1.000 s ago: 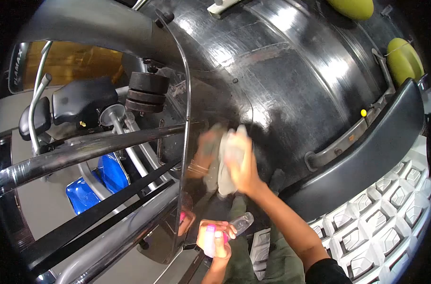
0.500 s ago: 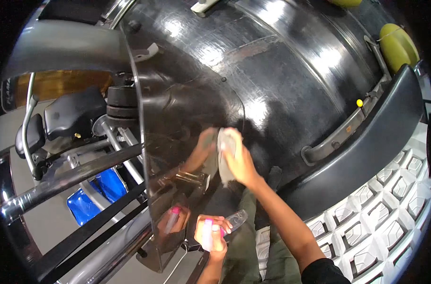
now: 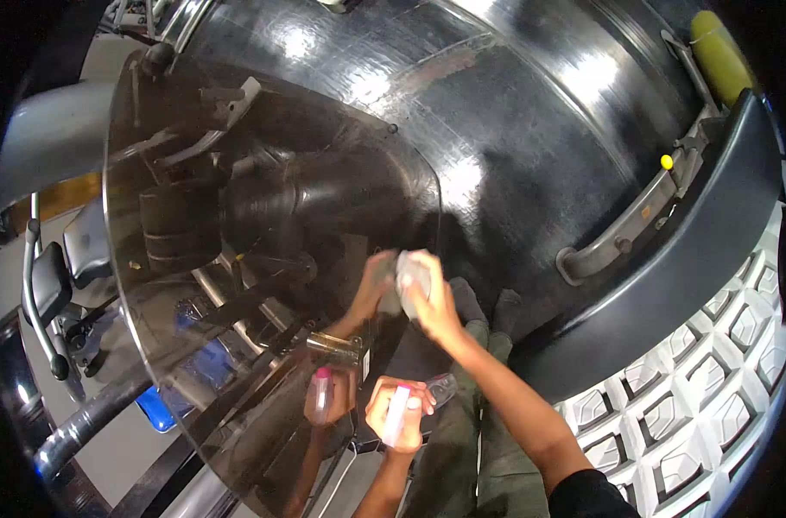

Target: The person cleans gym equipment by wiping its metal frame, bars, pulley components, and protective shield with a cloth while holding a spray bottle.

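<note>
My right hand (image 3: 431, 302) is closed around a grey cloth (image 3: 408, 274) and presses it against the surface of a dark tinted see-through panel (image 3: 263, 207). Lower down, my left hand (image 3: 383, 413) grips a small spray bottle (image 3: 396, 416) with a pink and white top; its clear body sticks out to the right of the fingers. Both hands, the cloth and the bottle are mirrored in the panel. A metal hinge or latch (image 3: 332, 345) sits on the panel's lower part, left of the hands.
Behind the panel stand gym machine frames and a black padded seat (image 3: 86, 242). A curved black pad (image 3: 661, 259) on a metal bracket (image 3: 622, 229) runs along the right, above white patterned flooring (image 3: 669, 423). Black matting (image 3: 514, 164) lies ahead, with an olive roller pad (image 3: 721, 56) at upper right.
The view has shifted, so the panel appears wider and its edge lies farther left. My right hand with the cloth appears slightly lower. The left hand still grips the bottle.
</note>
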Demonstrator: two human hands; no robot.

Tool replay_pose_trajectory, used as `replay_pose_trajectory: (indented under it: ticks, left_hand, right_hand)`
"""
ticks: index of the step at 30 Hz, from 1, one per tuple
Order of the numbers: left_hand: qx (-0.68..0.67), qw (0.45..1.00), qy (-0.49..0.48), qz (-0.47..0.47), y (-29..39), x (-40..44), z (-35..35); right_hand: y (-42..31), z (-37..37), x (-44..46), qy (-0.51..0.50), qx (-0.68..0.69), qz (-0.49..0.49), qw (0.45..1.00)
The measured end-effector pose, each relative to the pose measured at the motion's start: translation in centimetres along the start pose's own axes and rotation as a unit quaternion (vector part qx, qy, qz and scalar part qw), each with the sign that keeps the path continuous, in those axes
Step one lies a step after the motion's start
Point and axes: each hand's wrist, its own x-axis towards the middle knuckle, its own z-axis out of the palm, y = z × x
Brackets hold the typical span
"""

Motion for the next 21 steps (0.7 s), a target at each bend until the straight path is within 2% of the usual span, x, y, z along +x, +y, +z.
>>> replay_pose_trajectory:
  ticks: [1,3,5,6,7,9,11,13,15,17,19,21]
  left_hand:
    - [0.003,1.0,-0.001,0.001,-0.1,0.4,0.1]
    - [-0.001,1.0,-0.01,-0.009,-0.3,0.8,0.2]
    - [0.004,1.0,-0.019,-0.013,-0.7,1.1,0.0]
    - [0.004,0.999,-0.028,-0.015,-0.8,1.3,0.1]
    - [0.005,0.999,-0.029,-0.017,-1.0,1.5,0.1]
    - [0.003,0.999,-0.04,-0.037,-1.4,1.9,0.1]
    - [0.016,0.998,-0.049,-0.037,-1.8,2.2,0.1]
    - [0.029,0.997,-0.06,-0.036,-2.4,2.4,0.1]
    - [0.06,0.995,-0.072,-0.029,-3.0,2.4,0.1]
    - [0.053,0.995,-0.069,-0.043,-3.1,2.6,0.2]
    - [0.044,0.995,-0.066,-0.058,-3.1,2.8,0.6]
    - [0.012,0.996,-0.045,-0.076,-3.3,2.8,0.9]
  right_hand:
    - [1.9,-0.2,1.7,0.022,-0.018,0.07,0.997]
    - [5.5,-0.4,5.5,0.061,0.015,0.115,0.991]
    - [7.0,-0.3,8.9,0.089,-0.03,0.089,0.992]
    - [4.1,-0.5,9.8,0.082,0.016,0.123,0.989]
    - [2.9,-0.4,10.3,0.08,0.032,0.116,0.989]
    - [-0.7,-0.4,9.2,0.075,0.049,-0.018,0.996]
    - [-1.0,-0.1,6.6,0.034,0.11,-0.066,0.991]
    - [-0.4,-0.2,3.7,0.011,0.087,-0.07,0.994]
    - [1.7,-0.7,2.0,-0.009,0.034,-0.02,0.999]
    - [6.1,-0.2,2.4,0.028,0.057,0.067,0.996]
    - [11.6,-0.2,4.7,0.062,-0.006,0.168,0.984]
    - [17.9,-0.5,8.1,0.062,0.166,0.274,0.945]
